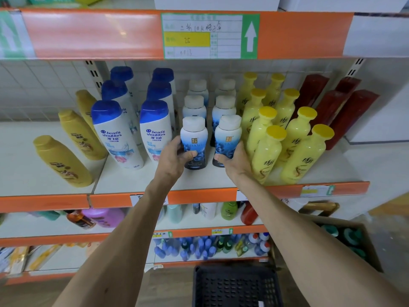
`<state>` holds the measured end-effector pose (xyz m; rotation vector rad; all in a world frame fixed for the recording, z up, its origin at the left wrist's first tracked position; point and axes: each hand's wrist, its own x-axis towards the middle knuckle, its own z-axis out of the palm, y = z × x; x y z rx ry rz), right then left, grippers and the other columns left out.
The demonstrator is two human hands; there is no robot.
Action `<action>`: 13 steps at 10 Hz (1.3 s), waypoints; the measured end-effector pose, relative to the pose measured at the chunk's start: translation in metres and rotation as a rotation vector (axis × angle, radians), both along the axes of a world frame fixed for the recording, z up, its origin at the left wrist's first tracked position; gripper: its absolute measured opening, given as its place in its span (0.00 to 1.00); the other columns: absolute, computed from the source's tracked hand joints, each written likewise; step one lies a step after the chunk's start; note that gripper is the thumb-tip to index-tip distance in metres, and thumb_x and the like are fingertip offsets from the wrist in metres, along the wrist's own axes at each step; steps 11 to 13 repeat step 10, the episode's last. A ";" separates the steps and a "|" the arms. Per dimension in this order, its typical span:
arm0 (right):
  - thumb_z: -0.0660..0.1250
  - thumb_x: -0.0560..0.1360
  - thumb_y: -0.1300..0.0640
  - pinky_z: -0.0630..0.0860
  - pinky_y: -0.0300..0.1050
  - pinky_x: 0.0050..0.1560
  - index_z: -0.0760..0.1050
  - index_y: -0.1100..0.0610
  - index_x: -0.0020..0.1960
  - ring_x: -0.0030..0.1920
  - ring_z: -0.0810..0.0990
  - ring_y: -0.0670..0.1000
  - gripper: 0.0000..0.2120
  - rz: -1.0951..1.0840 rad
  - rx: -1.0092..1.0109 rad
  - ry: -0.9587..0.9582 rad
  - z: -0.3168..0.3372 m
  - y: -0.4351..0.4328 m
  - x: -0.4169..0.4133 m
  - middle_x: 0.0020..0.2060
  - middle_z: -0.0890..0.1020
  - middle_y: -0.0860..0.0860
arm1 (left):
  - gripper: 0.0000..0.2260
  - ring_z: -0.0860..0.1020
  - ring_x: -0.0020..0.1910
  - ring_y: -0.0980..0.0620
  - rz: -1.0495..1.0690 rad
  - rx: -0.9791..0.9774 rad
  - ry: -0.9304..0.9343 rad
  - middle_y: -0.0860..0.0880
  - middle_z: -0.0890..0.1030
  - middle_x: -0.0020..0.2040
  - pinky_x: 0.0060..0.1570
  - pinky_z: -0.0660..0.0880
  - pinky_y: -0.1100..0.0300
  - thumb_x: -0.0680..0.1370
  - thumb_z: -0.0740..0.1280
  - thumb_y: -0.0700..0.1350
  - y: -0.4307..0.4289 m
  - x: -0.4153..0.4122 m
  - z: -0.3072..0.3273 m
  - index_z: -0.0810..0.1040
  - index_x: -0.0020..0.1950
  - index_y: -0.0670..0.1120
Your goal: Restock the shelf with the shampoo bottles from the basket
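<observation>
Two small blue-and-white shampoo bottles with white caps stand at the front of two short rows on the white shelf (199,180). My left hand (171,159) is wrapped around the left front bottle (193,138). My right hand (234,160) grips the right front bottle (228,138) from its right side. Both bottles are upright with their bases on the shelf. Behind them stand more bottles of the same kind. The black plastic basket (236,286) sits low at the bottom centre; I see no bottles in its visible part.
Blue-capped Head & Shoulders bottles (117,134) stand just left of my left hand, gold bottles (64,160) further left. Yellow bottles (267,151) crowd against my right hand, dark red boxes (345,116) beyond. A cardboard box (354,240) of green-capped bottles sits lower right. Lower shelves hold assorted products.
</observation>
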<state>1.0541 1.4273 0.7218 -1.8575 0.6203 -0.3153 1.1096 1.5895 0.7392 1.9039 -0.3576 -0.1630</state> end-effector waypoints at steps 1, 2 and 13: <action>0.73 0.73 0.62 0.69 0.41 0.51 0.65 0.61 0.64 0.55 0.76 0.50 0.24 0.010 0.001 0.002 0.001 -0.001 -0.001 0.60 0.77 0.55 | 0.19 0.76 0.55 0.56 0.000 0.012 -0.023 0.51 0.79 0.57 0.47 0.72 0.74 0.76 0.69 0.38 -0.001 -0.001 0.001 0.73 0.66 0.42; 0.73 0.73 0.62 0.69 0.41 0.50 0.65 0.62 0.64 0.53 0.75 0.49 0.24 0.009 0.015 0.008 0.002 -0.001 -0.002 0.58 0.77 0.54 | 0.18 0.75 0.55 0.56 0.012 -0.004 -0.022 0.52 0.78 0.57 0.48 0.72 0.72 0.76 0.69 0.37 -0.004 -0.002 0.002 0.72 0.66 0.42; 0.76 0.69 0.57 0.78 0.57 0.54 0.63 0.63 0.61 0.55 0.79 0.60 0.29 -0.120 -0.209 0.160 -0.006 0.013 -0.003 0.57 0.77 0.59 | 0.28 0.68 0.61 0.52 0.150 0.024 0.077 0.44 0.71 0.63 0.56 0.68 0.64 0.71 0.65 0.25 -0.022 -0.014 0.007 0.63 0.68 0.40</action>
